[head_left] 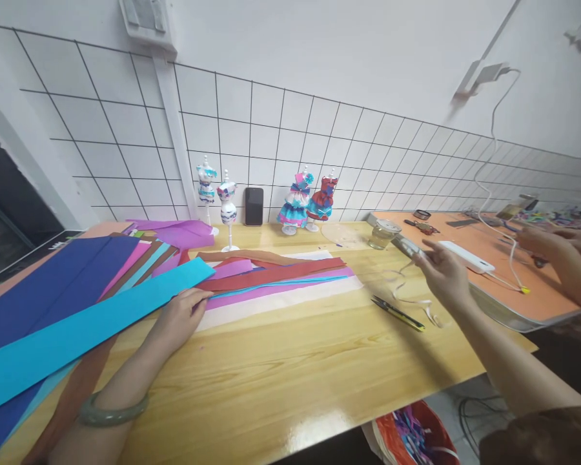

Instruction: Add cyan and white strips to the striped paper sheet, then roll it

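My left hand (pixel 181 316), a green bangle on its wrist, is closed with fingertips at the near edge of the layered crepe paper strips (pixel 281 276). A bright blue strip (pixel 101 325) runs leftward just beyond that wrist. Raised over the right side of the table, my right hand (pixel 443 274) grips a small flat greyish object (pixel 407 247), too blurred to name. Below it a thin pale ribbon (pixel 416 303) lies in loose curls. Beside the ribbon rests a yellow and black pair of thread snips or a cutter (pixel 397 313).
Small dress forms stand along the wall, two in full paper dresses (pixel 294 205). A phone (pixel 254 206) leans between them. To the right are a glass jar (pixel 385 234), a white power strip (pixel 466 257) and another person's hands (pixel 556 248). Below the front edge sits a scrap bin (pixel 414 433).
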The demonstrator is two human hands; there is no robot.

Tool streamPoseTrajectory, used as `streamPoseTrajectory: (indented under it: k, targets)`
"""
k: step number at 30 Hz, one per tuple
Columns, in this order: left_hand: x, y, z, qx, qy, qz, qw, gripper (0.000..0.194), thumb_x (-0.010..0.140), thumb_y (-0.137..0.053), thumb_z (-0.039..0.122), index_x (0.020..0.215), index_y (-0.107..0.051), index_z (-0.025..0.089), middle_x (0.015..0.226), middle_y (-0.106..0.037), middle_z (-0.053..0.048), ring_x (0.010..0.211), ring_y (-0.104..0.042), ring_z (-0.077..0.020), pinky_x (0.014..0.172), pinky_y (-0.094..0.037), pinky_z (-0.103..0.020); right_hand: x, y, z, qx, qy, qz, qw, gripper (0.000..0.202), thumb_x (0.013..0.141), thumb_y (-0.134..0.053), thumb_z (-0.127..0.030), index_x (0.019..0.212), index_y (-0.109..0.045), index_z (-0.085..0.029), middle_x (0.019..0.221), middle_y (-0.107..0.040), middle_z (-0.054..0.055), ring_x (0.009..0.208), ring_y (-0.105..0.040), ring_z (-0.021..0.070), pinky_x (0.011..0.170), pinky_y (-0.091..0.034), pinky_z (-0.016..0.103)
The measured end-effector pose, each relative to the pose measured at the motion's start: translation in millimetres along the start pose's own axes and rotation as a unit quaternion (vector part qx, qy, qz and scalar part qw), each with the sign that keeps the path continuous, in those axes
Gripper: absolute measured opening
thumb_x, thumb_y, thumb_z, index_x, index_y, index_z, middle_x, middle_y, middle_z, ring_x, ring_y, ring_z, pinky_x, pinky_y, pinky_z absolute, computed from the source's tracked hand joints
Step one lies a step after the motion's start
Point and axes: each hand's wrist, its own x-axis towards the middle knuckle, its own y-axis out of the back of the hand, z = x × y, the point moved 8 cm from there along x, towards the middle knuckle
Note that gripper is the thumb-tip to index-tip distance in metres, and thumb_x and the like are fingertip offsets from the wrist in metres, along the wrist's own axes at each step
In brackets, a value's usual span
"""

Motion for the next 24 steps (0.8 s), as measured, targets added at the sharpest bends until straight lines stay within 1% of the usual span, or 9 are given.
streamPoseTrajectory:
  k: [2, 5, 7, 9, 12, 15, 19, 22, 24]
  targets:
    - [0, 0.5, 1, -0.002, 0.001, 0.003, 1.000, 0.029, 0.082, -0.039, 0.027, 0.095, -0.064, 0.019, 0.100, -0.065, -0.006, 0.097, -0.057, -0.0213, 0.087, -0.044, -0.035, 5, 6, -28, 0.026, 0.032, -0.016, 0.999, 0.054, 0.075, -0.056, -0.047, 0.122, -0.048, -0.021, 0.084, -0.063, 0.006, 0.079, -0.060, 0.0216, 0.077, -0.047, 0.038]
    - [0, 1.5, 4, -0.022, 0.001, 0.014, 1.000, 0.029, 0.082, -0.040, 0.027, 0.097, -0.063, 0.019, 0.100, -0.065, -0.006, 0.097, -0.057, -0.0213, 0.088, -0.043, -0.035, 1, 10, -81, 0.098, 0.086, -0.036, 0.991, 0.050, 0.076, -0.057, -0.045, 0.121, -0.048, -0.025, 0.083, -0.061, 0.003, 0.080, -0.059, 0.0194, 0.080, -0.046, 0.039]
    - [0, 2.5, 10, -0.053, 0.002, 0.024, 0.998, 0.029, 0.082, -0.040, 0.028, 0.098, -0.063, 0.019, 0.101, -0.065, -0.006, 0.097, -0.056, -0.0211, 0.088, -0.043, -0.036, -11, 5, -118, 0.151, 0.110, -0.071, 0.980, 0.051, 0.075, -0.059, -0.044, 0.122, -0.048, -0.026, 0.081, -0.059, 0.001, 0.078, -0.059, 0.0177, 0.078, -0.048, 0.039]
    - [-1, 3.0, 17, -0.099, 0.010, 0.028, 0.995, 0.029, 0.082, -0.041, 0.030, 0.098, -0.063, 0.019, 0.101, -0.064, -0.006, 0.097, -0.056, -0.0208, 0.087, -0.044, -0.036, -28, -3, -152, 0.177, 0.125, -0.101, 0.971, 0.045, 0.076, -0.060, -0.041, 0.118, -0.051, -0.028, 0.079, -0.058, 0.001, 0.076, -0.058, 0.0171, 0.076, -0.049, 0.037]
    - [-3, 2.3, 27, -0.193, 0.052, 0.022, 0.979, 0.027, 0.081, -0.046, 0.034, 0.094, -0.065, 0.019, 0.100, -0.065, -0.006, 0.095, -0.057, -0.0204, 0.086, -0.044, -0.035, -58, -20, -195, 0.230, 0.135, -0.149, 0.952, 0.042, 0.076, -0.062, -0.037, 0.116, -0.053, -0.027, 0.079, -0.060, 0.002, 0.075, -0.060, 0.0179, 0.072, -0.052, 0.035]
    - [-6, -2.3, 35, -0.321, 0.108, -0.002, 0.941, 0.029, 0.078, -0.053, 0.038, 0.093, -0.064, 0.016, 0.098, -0.066, -0.008, 0.091, -0.059, -0.0198, 0.082, -0.046, -0.033, -89, -48, -226, 0.285, 0.135, -0.223, 0.922, 0.038, 0.077, -0.061, -0.033, 0.114, -0.054, -0.027, 0.082, -0.062, 0.004, 0.076, -0.061, 0.0182, 0.067, -0.053, 0.032]
    - [-12, -11.1, 46, -0.467, 0.146, -0.065, 0.870, 0.037, 0.079, -0.052, 0.045, 0.093, -0.065, 0.014, 0.098, -0.066, -0.010, 0.091, -0.059, -0.0202, 0.083, -0.045, -0.033, -125, -89, -255, 0.344, 0.125, -0.317, 0.875, 0.037, 0.080, -0.058, -0.030, 0.117, -0.051, -0.029, 0.081, -0.061, 0.002, 0.075, -0.061, 0.0164, 0.066, -0.054, 0.030]
    - [-17, -16.7, 56, -0.561, 0.146, -0.117, 0.807, 0.042, 0.079, -0.051, 0.049, 0.097, -0.065, 0.013, 0.102, -0.065, -0.012, 0.094, -0.058, -0.0215, 0.083, -0.043, -0.035, -143, -114, -268, 0.364, 0.114, -0.356, 0.853, 0.036, 0.081, -0.057, -0.029, 0.117, -0.050, -0.029, 0.080, -0.061, 0.002, 0.076, -0.061, 0.0159, 0.067, -0.054, 0.029]
    - [-20, -20.4, 64, -0.596, 0.134, -0.157, 0.776, 0.041, 0.076, -0.056, 0.047, 0.098, -0.065, 0.014, 0.101, -0.065, -0.011, 0.095, -0.057, -0.0217, 0.084, -0.042, -0.034, -148, -124, -272, 0.371, 0.110, -0.361, 0.848, 0.036, 0.081, -0.057, -0.029, 0.116, -0.051, -0.029, 0.081, -0.061, 0.002, 0.076, -0.061, 0.0159, 0.069, -0.054, 0.030]
